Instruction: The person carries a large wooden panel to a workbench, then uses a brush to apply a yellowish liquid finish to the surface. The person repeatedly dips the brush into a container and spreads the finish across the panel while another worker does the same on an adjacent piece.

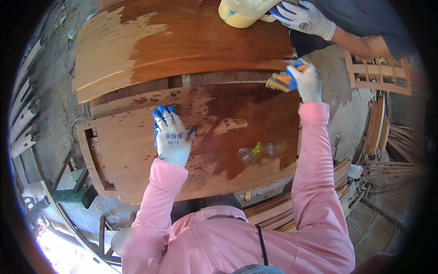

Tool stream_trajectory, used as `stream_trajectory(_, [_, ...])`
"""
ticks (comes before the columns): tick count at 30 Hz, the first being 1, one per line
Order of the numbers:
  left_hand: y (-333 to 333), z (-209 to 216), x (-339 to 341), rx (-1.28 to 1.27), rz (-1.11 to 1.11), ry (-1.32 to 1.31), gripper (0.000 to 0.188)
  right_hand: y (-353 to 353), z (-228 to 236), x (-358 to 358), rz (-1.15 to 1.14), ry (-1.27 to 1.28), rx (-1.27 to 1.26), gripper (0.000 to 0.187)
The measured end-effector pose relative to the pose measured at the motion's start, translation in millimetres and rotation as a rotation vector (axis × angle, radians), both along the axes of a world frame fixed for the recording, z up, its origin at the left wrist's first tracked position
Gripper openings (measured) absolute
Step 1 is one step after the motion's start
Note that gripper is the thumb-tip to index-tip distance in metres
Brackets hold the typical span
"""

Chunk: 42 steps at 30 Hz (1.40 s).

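My left hand point(172, 136), in a white and blue work glove, lies with its fingers stretched out on the near wooden panel point(123, 150). Wet, dark patches cover much of that panel's right half, and scattered drops dot its left. My right hand point(308, 83), gloved alike, is closed around the orange handle of a paintbrush point(277, 83). The pale bristles point left, over the panel's far right corner; whether they touch the wood I cannot tell. Beyond lies a second wooden panel point(102, 48), darkened and wet-looking on its right, paler on its left.
A co-worker's gloved hand point(305, 19) grips a stained, cream plastic container point(242, 13) above the far panel. Slatted wooden frames point(381, 73) and wood strips point(376, 123) stand at right. More planks point(273, 208) lie close to my body. Metal framing point(59, 205) stands at left.
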<state>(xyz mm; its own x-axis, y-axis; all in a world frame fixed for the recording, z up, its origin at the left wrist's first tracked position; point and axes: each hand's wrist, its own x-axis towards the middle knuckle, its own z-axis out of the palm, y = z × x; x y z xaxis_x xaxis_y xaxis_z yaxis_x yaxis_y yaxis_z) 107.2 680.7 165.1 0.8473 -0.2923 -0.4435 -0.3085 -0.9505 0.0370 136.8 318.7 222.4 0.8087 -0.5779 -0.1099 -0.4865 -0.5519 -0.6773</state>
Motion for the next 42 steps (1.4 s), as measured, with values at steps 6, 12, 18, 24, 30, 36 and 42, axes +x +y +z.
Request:
stream_trajectory(6, [56, 3, -4, -0.278, 0.027, 0.052, 0.082, 160, -44, 64, 0.424, -0.107, 0.414, 0.014])
stream_trajectory(12, [150, -5, -31, -0.216, 0.104, -0.003, 0.097, 61, -46, 35, 0.038, -0.091, 0.528, 0.012])
stream_trajectory(18, [174, -26, -56, -0.083, 0.209, 0.059, 0.117, 35, -10, 5, 0.200, -0.057, -0.191, 0.026])
stream_trajectory(24, [174, -37, -56, -0.112, 0.250, 0.090, 0.124, 232, -39, 63, 0.570, -0.083, 0.581, 0.019])
stream_trajectory(30, [180, -43, -58, -0.110, 0.231, 0.073, 0.124, 122, -29, 50, 0.196, 0.029, 0.490, 0.013])
stream_trajectory(36, [177, -45, -56, -0.114, 0.217, 0.033, 0.126, 105, -14, 34, 0.498, 0.111, -0.093, 0.030])
stream_trajectory(42, [182, -45, -56, -0.114, 0.249, 0.092, 0.125, 250, -22, 60, 0.462, -0.228, 0.736, 0.018])
